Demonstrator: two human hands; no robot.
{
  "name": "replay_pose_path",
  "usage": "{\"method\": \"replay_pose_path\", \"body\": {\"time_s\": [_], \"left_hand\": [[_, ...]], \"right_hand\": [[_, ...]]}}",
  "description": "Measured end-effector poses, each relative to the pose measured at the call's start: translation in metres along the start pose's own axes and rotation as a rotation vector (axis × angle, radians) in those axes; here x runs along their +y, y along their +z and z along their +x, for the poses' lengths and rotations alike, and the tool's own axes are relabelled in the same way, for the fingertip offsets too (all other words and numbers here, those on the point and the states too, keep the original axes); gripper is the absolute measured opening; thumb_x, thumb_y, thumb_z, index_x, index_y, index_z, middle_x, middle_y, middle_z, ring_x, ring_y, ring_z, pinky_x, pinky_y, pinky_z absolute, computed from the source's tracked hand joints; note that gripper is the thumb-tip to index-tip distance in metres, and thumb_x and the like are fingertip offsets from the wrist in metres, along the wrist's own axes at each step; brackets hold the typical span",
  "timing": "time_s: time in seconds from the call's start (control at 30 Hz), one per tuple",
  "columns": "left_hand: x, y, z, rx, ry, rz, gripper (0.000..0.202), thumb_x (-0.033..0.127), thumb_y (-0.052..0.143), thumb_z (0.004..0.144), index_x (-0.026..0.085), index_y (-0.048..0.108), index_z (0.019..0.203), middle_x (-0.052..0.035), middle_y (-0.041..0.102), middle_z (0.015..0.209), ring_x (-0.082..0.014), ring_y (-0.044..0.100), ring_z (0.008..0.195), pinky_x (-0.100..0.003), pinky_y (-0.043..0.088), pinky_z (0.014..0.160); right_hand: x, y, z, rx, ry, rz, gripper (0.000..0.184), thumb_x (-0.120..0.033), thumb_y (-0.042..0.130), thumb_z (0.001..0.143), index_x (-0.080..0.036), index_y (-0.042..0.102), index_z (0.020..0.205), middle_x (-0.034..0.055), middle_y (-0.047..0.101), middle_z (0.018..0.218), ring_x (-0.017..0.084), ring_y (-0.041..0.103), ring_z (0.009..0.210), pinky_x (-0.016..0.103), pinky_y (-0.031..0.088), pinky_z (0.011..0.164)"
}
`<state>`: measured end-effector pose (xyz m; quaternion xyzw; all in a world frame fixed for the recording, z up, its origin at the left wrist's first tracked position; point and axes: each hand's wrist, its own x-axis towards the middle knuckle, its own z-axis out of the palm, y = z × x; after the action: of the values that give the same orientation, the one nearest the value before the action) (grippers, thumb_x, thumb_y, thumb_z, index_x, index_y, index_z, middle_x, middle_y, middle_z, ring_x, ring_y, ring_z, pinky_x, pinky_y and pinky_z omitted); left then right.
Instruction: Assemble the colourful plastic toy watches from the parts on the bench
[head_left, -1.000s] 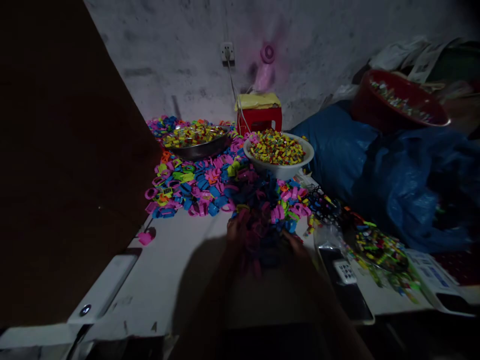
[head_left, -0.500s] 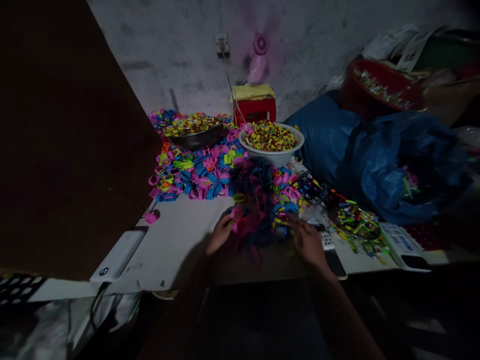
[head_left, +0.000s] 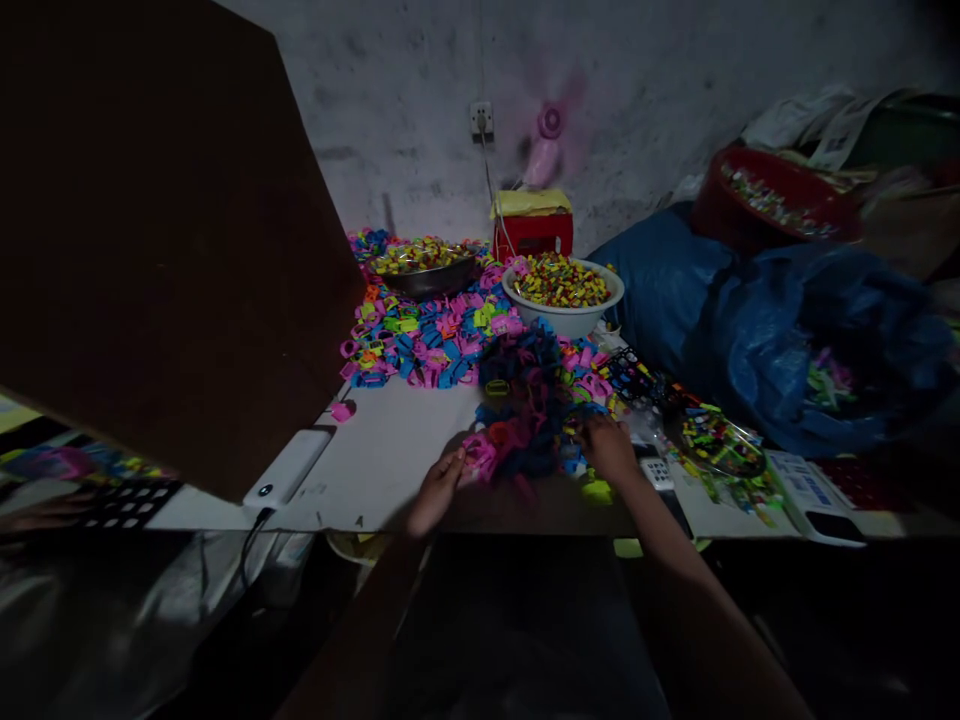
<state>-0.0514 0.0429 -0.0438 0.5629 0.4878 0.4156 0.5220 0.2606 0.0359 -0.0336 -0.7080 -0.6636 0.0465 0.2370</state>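
Observation:
My left hand [head_left: 436, 490] is closed at the near edge of the table, thumb and fingers pinching a pink plastic ring-shaped piece [head_left: 480, 455]. Right beside that piece lies a dim heap of blue and pink plastic pieces [head_left: 525, 400]. On the heap's other side, my right hand [head_left: 607, 445] reaches down with curled fingers among small blue and yellow bits. Its fingertips are dark, and what they hold is hidden. Close to the right wrist lies a lime-green piece [head_left: 598, 490].
Behind stand a metal bowl [head_left: 427, 280] and a white basin [head_left: 566, 318] of small yellow and red parts, amid colourful pieces [head_left: 435, 350]. A brown board [head_left: 187, 250] rises at left, near a power bank [head_left: 289, 468]. A blue bag [head_left: 757, 340] bulges at right. Another person's hand [head_left: 49, 512] shows far left.
The view has shifted, so the scene sits farther right. My right hand's fingers have curled down into the small pieces. The lime-green piece now shows clearly beside it. My left hand stays by the heap.

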Motion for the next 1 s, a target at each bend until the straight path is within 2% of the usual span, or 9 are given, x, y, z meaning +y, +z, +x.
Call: {"method": "replay_pose_path", "body": {"time_s": [0.17,0.23,0.37,0.47,0.53,0.63,0.73,0.87,1.0], "left_hand": [[-0.014,0.005,-0.041,0.035,-0.017,0.006,0.037,0.054,0.055,0.082,0.017,0.059,0.078,-0.0033,0.063,0.074,-0.0206,0.062,0.076,-0.033,0.048,0.075],[-0.018,0.005,-0.048,0.059,0.01,0.005,0.03,0.046,0.061,0.078,0.018,0.058,0.085,-0.0037,0.064,0.082,-0.022,0.062,0.083,-0.034,0.048,0.08],[-0.024,-0.002,-0.043,0.093,0.166,0.196,0.051,0.026,0.065,0.068,0.017,0.052,0.116,-0.0119,0.057,0.116,-0.0278,0.056,0.108,-0.044,0.044,0.096],[-0.027,-0.009,-0.033,0.082,0.253,0.422,0.052,0.016,0.064,0.061,0.015,0.059,0.113,-0.0156,0.054,0.118,-0.0337,0.052,0.115,-0.051,0.04,0.101],[-0.026,-0.01,-0.031,0.074,0.251,0.438,0.048,0.013,0.064,0.06,0.016,0.063,0.108,-0.015,0.057,0.117,-0.034,0.052,0.115,-0.052,0.04,0.101],[-0.012,-0.005,-0.041,0.11,0.282,0.46,0.044,0.017,0.065,0.067,0.021,0.063,0.111,-0.0124,0.055,0.126,-0.032,0.047,0.124,-0.051,0.035,0.108],[0.016,0.009,-0.061,0.1,0.274,0.31,0.04,0.029,0.059,0.081,0.022,0.058,0.12,-0.0109,0.056,0.13,-0.0263,0.05,0.122,-0.045,0.039,0.106],[0.051,0.03,-0.082,-0.183,0.057,-0.036,0.036,0.036,0.06,0.082,0.018,0.064,0.113,-0.0089,0.07,0.103,-0.023,0.065,0.094,-0.036,0.052,0.085],[0.06,0.04,-0.086,-0.122,0.0,-0.158,0.028,0.038,0.065,0.077,0.016,0.068,0.094,-0.0079,0.071,0.091,-0.0222,0.065,0.082,-0.033,0.052,0.076]], "right_hand": [[-0.006,-0.002,0.002,0.12,0.028,0.251,0.014,-0.022,0.048,0.081,-0.017,0.058,0.089,0.0112,0.063,0.087,0.026,0.056,0.091,0.04,0.039,0.084],[-0.015,-0.004,-0.002,0.159,0.04,0.385,0.018,-0.028,0.044,0.084,-0.017,0.055,0.093,0.0092,0.062,0.086,0.024,0.057,0.084,0.037,0.043,0.077],[-0.048,-0.002,-0.025,0.156,0.06,0.637,0.033,-0.045,0.038,0.09,-0.018,0.054,0.098,0.006,0.063,0.083,0.019,0.058,0.072,0.031,0.046,0.064],[-0.078,0.005,-0.048,0.092,0.064,0.801,0.041,-0.051,0.038,0.09,-0.018,0.058,0.105,0.0064,0.067,0.09,0.018,0.06,0.074,0.029,0.048,0.064],[-0.095,0.009,-0.063,0.026,0.109,0.991,0.044,-0.054,0.046,0.087,-0.018,0.061,0.107,0.007,0.068,0.094,0.018,0.061,0.078,0.029,0.049,0.066],[-0.112,0.01,-0.08,-0.075,0.214,1.234,0.043,-0.056,0.059,0.079,-0.019,0.068,0.099,0.0063,0.07,0.089,0.02,0.061,0.078,0.031,0.049,0.068],[-0.124,0.007,-0.093,-0.16,0.244,1.272,0.039,-0.056,0.066,0.075,-0.02,0.069,0.09,0.0042,0.069,0.08,0.019,0.061,0.073,0.032,0.049,0.068],[-0.138,0.0,-0.109,-0.191,0.189,1.289,0.037,-0.053,0.074,0.069,-0.021,0.067,0.086,0.0031,0.068,0.083,0.02,0.062,0.08,0.032,0.05,0.074],[-0.15,0.001,-0.121,-0.137,0.227,1.244,0.033,-0.05,0.071,0.073,-0.021,0.064,0.085,0.0021,0.066,0.081,0.019,0.061,0.077,0.03,0.049,0.07]]}}
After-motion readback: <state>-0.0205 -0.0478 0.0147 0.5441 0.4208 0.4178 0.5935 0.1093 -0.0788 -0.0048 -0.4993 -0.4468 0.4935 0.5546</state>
